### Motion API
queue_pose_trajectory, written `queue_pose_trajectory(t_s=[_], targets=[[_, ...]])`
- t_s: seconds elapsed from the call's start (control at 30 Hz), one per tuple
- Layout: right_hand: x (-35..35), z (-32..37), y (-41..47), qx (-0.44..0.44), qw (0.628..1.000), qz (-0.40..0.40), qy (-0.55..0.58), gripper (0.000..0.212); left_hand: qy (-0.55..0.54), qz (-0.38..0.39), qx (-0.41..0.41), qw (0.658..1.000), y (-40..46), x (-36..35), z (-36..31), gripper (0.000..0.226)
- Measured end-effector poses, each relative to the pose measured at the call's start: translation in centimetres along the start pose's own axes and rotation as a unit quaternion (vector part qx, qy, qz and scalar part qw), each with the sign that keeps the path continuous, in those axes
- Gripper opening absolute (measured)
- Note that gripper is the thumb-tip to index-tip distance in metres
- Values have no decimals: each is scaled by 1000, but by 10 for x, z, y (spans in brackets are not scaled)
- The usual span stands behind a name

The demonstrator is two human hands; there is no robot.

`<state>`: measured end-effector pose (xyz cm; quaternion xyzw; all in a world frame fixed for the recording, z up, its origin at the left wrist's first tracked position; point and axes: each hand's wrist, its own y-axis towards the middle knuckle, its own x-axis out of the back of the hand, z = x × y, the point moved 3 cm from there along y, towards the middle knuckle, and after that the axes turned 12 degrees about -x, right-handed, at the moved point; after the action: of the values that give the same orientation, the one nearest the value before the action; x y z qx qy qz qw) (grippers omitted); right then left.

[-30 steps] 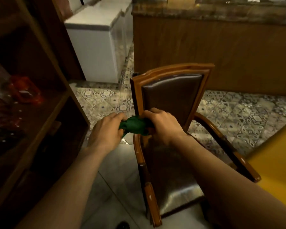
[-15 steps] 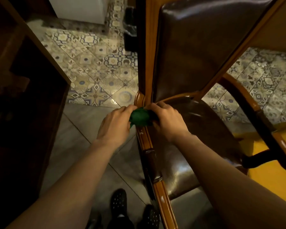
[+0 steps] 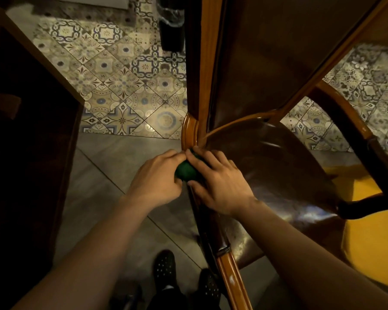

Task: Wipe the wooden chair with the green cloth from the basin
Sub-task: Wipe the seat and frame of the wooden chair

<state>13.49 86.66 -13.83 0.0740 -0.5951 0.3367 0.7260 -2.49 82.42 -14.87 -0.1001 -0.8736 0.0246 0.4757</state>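
Note:
The wooden chair [image 3: 189,133] with dark leather seat and back fills the middle and right of the head view, seen from above. A bunched green cloth [image 3: 185,171] rests on the chair's left armrest, close to where the armrest meets the back post. My left hand [image 3: 156,183] grips the cloth from the left side. My right hand [image 3: 220,185] covers it from the right, fingers curled over the cloth and the armrest. Most of the cloth is hidden between the two hands. No basin is in view.
A dark wooden shelf unit [image 3: 31,130] stands close on the left. A yellow surface [image 3: 372,238] lies at the right under the chair's other armrest [image 3: 349,121]. A black bin [image 3: 171,25] stands on the patterned tiles behind the chair. My black shoes [image 3: 164,268] are below.
The view has dropped from the room to straight down over the chair. Both hands, holding the cloth, have gone from the chair's back frame down to its left armrest.

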Motion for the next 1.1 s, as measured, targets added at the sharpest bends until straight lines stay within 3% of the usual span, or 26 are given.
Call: queue_pose_trajectory(t_s=[0.17,0.3,0.5,0.67,0.83,1.1], targets=[[-4,6,9,2,999,-19,-51,54,41,-54,-14,998,17,13,14,59],[-9,14,8,-27,997,-27,-74,42,1,23,-81,996,47,-2,-1,61],[-12,20,-4,-40,995,-38,-78,34,-71,55,-59,994,54,-19,7,65],[-15,20,-22,-39,996,-17,-79,38,24,65,-113,991,51,-25,12,54],[-19,18,-52,-41,996,13,-73,44,79,47,-149,985,48,-32,12,59],[-6,19,-70,-63,996,45,-51,34,97,40,-150,983,48,-35,9,60]])
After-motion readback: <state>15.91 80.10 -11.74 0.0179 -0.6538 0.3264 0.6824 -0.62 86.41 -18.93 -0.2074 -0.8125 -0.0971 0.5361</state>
